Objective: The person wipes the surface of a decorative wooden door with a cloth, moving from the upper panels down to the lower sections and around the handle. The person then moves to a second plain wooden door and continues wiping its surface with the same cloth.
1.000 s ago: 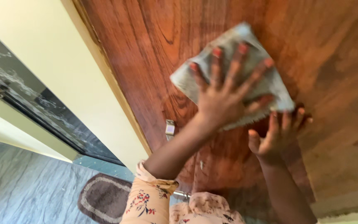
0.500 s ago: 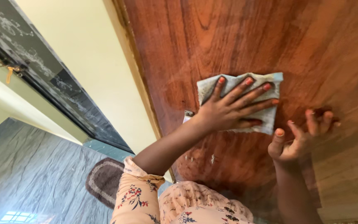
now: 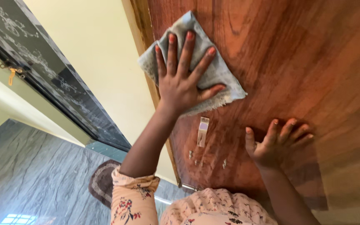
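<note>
while fingers splay, left hand (image 3: 179,85) flat on cloth (image 3: 213,75), right hand (image 3: 273,143) braced on door (image 3: 313,62)

A small pale metal plate (image 3: 203,131) is sitting just below the left hand (image 3: 180,81). A cream wall (image 3: 92,54) is running left of that hand. Farther left, a dark patterned panel (image 3: 42,71) is carrying a brass hook (image 3: 10,76). Well below, an oval brown rug (image 3: 101,183) is lying on grey veined floor (image 3: 34,175).

left hand (image 3: 183,77): flat, fingers spread, arm raised | right hand (image 3: 274,143): open, fingers curled
</note>
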